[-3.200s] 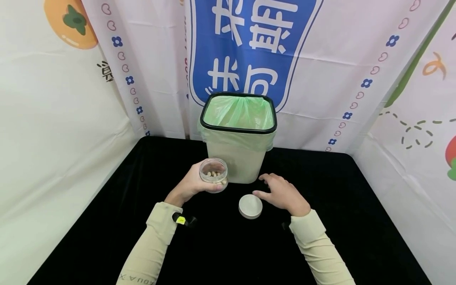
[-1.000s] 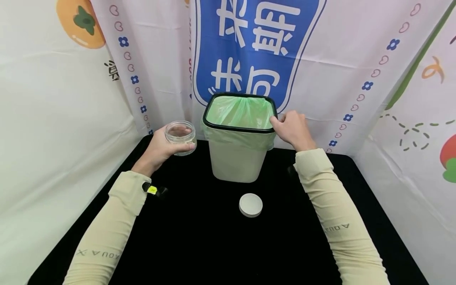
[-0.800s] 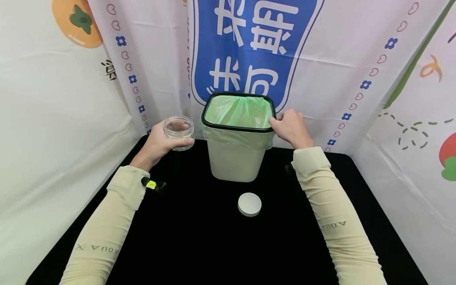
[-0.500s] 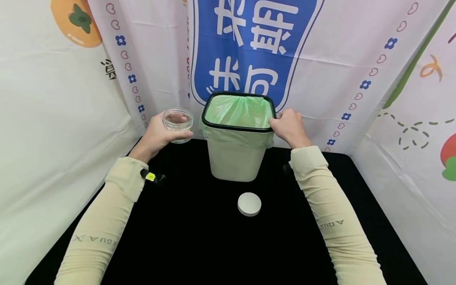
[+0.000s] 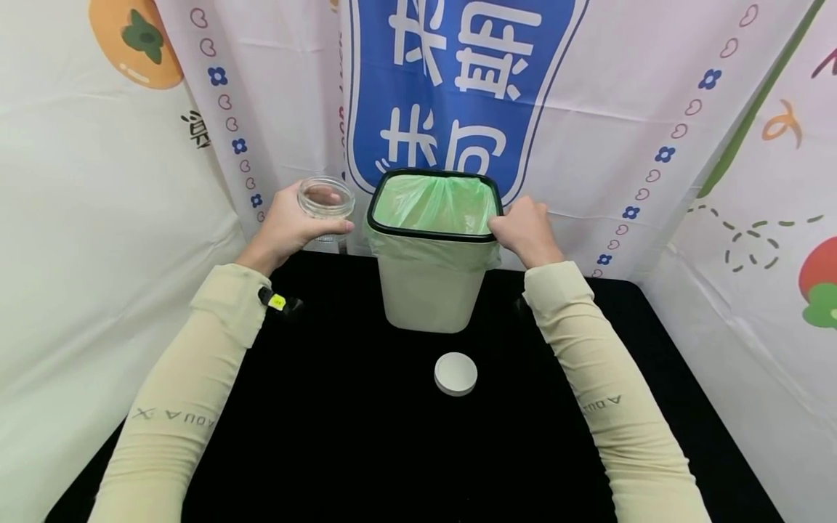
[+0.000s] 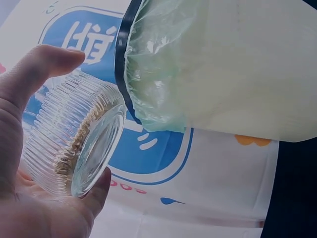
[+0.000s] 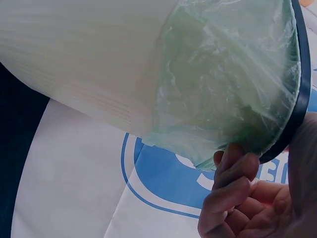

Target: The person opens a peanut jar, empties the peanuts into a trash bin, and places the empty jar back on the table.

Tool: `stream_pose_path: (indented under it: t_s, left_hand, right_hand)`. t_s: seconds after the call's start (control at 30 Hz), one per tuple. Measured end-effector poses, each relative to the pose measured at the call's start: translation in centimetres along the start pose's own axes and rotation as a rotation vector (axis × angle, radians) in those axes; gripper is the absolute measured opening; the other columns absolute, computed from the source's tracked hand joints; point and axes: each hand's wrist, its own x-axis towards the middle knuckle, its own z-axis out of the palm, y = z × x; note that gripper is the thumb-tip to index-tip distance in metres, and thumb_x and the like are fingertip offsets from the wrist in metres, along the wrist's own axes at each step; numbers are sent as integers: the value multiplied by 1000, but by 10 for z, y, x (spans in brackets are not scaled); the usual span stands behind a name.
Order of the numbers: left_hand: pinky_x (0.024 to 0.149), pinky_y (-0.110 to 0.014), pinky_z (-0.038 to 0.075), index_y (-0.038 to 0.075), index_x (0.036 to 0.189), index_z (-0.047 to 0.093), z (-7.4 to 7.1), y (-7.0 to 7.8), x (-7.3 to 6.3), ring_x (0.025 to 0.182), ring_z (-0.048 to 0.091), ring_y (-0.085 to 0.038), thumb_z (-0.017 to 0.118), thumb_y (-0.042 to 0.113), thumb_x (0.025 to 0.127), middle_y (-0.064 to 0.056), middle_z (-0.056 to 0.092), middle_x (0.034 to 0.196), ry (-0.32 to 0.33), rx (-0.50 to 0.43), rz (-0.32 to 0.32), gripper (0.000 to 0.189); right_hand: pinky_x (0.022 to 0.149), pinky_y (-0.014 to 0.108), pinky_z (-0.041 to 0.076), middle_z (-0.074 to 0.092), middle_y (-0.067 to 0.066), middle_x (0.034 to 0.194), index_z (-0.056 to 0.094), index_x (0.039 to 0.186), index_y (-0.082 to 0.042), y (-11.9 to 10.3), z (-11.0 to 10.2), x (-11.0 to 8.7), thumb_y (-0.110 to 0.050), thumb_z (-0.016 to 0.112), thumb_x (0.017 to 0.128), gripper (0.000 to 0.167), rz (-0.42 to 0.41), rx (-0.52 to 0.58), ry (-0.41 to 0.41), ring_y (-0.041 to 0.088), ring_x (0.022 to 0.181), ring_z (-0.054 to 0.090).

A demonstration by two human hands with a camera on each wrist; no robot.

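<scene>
Left hand [image 5: 285, 218] grips a jar [image 5: 332, 211]
To that grip's right, the right hand [image 5: 526, 229] holds the rim [image 5: 428, 234] of a bin [image 5: 430, 298].

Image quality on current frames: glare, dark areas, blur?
Head: bright, even light, but the black table shows almost no surface detail; left wrist: dimmer, bluish, glints on the glass jar; right wrist: also dim, highlights on the green liner, right hand shaded; no obvious motion blur in any view.
</scene>
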Motion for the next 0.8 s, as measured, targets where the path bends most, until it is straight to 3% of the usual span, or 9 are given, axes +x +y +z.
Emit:
stream_pose_path:
  t_s: [0.2, 0.4, 0.8]
  left_hand:
    - [93, -21, 53, 5, 139, 56, -1, 9, 7, 111, 66, -14, 95, 19, 78, -13, 69, 131, -12, 78, -15, 74]
    - [92, -22, 52, 4, 135, 59, 0, 15, 14, 110, 66, -17, 96, 24, 77, -13, 69, 131, -19, 158, -15, 72]
    - [95, -30, 54, 3, 137, 56, 7, 28, 27, 110, 64, -23, 96, 27, 75, -11, 65, 126, -24, 255, 17, 78]
  right_hand:
    - [49, 32, 34, 29, -5, 48, 36, 51, -18, 1, 0, -1, -16, 53, 80, 33, -55, -51, 25, 18, 49, 34]
    - [54, 36, 40, 37, -2, 53, 37, 53, -18, 1, 1, -2, -16, 52, 80, 31, -65, -83, 36, 28, 62, 49]
    - [52, 34, 39, 31, -4, 51, 36, 55, -18, -1, 3, -2, -13, 53, 80, 31, -32, -40, 61, 26, 57, 46]
